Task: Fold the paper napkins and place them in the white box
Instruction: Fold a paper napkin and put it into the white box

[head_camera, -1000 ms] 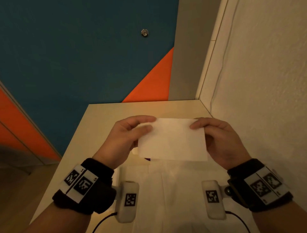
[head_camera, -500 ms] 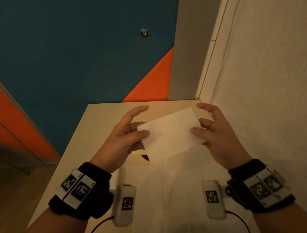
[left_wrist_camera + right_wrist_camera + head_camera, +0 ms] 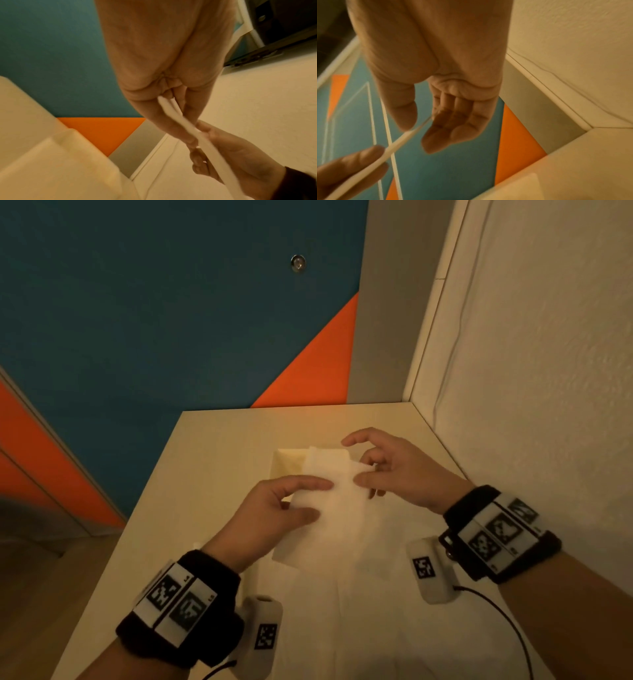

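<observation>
Folded white paper napkin (image 3: pixel 329 498) held above the white rectangular box (image 3: pixel 286 465) on the pale wooden table (image 3: pixel 205 474), lowered and turned lengthwise from its raised, level position a second ago. Left hand (image 3: pixel 274 518) pinching the napkin's near edge between thumb and fingers; right hand (image 3: pixel 394 470) pinching the far corner with thumb and middle fingers, index finger lifted clear. Box, earlier hidden behind the napkin, now showing its far left corner and inner wall. Flat white unfolded napkins (image 3: pixel 325 611) spread on the table nearer than the box, between the wrists
</observation>
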